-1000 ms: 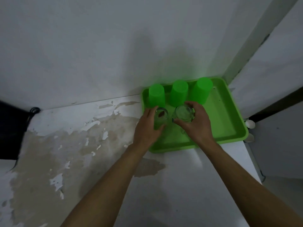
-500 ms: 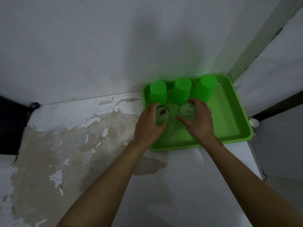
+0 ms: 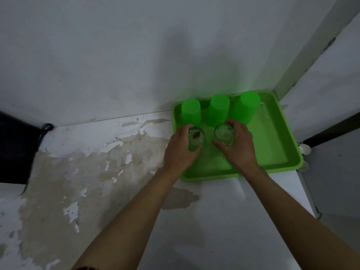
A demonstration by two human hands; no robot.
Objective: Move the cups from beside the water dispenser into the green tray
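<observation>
A green tray lies in the corner of a white worn counter. Three green plastic cups stand upside down along its back: left, middle, right. In front of them, inside the tray, are two clear glass cups. My left hand is wrapped around the left glass cup. My right hand grips the right glass cup. Both glasses stand upright, mouths up, low over or on the tray floor; I cannot tell which.
The counter has peeling, stained paint. White walls close in behind and to the right of the tray. A dark object with a cable sits at the far left. Small white round things lie beyond the tray's right edge.
Both hands with their glass cups have stayed in about the same spot in the tray's front half. The view has shifted slightly.
</observation>
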